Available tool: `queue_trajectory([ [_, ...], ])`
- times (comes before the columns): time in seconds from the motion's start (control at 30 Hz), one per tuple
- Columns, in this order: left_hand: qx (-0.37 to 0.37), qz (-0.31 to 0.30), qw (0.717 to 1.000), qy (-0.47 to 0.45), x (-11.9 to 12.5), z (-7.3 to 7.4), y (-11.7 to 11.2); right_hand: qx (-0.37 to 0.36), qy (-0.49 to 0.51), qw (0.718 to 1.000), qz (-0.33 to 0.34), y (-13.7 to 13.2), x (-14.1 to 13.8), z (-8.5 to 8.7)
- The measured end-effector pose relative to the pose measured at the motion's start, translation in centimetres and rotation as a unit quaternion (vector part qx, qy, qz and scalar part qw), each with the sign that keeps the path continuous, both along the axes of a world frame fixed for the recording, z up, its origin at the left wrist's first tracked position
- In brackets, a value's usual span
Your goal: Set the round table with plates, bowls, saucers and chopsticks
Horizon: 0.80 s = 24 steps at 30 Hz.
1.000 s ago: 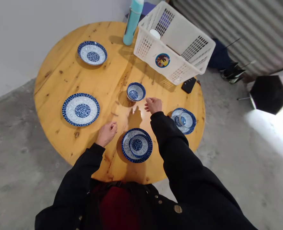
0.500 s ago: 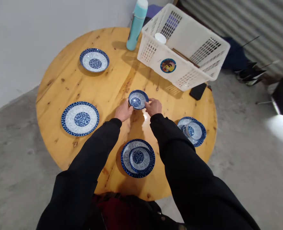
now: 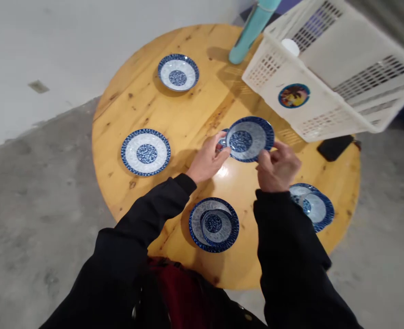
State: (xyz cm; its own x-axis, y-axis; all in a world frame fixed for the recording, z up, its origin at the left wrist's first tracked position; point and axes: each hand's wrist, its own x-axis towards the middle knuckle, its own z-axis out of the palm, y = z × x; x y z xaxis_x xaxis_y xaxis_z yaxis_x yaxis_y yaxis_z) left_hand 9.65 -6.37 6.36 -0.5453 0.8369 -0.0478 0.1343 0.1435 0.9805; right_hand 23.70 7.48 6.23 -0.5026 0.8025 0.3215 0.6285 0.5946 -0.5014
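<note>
Newly raised, one round blue-and-white ceramic bowl [image 3: 243, 139], likely fragile, best rim-held, is hanging pinched in the right hand [image 3: 279, 167], the left hand [image 3: 207, 158] opposite gripping another such bowl [image 3: 223, 142].

A dark red top [image 3: 179, 292] shows at the person's waist. A black jacket [image 3: 218, 307] flanks it, with small shiny buttons [image 3: 248, 317] right of the top. Beyond the top, long black, creased sleeves [image 3: 129, 249] end in plain cuffs [image 3: 185, 183] above bare hands [image 3: 207, 159].

Held bowl [image 3: 250, 139] glossy, ceramic-looking — table [image 3: 191, 109] smooth, shiny wood — basket [image 3: 316, 98] plastic, floor [image 3: 44, 205] matt concrete.
</note>
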Motion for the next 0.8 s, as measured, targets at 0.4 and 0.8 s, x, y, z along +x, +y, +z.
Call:
queue_trajectory([
  [0.4,-0.150,-0.033,0.988,0.009,3.2,-0.6,-19.1,-0.193,0.029,0.980,0.041,-20.9,5.6,0.4],
  [0.8,-0.264,-0.075,0.961,0.047,4.1,-1.1,-28.5,-0.477,0.131,0.868,-0.031,-31.5,6.6,-2.3],
])
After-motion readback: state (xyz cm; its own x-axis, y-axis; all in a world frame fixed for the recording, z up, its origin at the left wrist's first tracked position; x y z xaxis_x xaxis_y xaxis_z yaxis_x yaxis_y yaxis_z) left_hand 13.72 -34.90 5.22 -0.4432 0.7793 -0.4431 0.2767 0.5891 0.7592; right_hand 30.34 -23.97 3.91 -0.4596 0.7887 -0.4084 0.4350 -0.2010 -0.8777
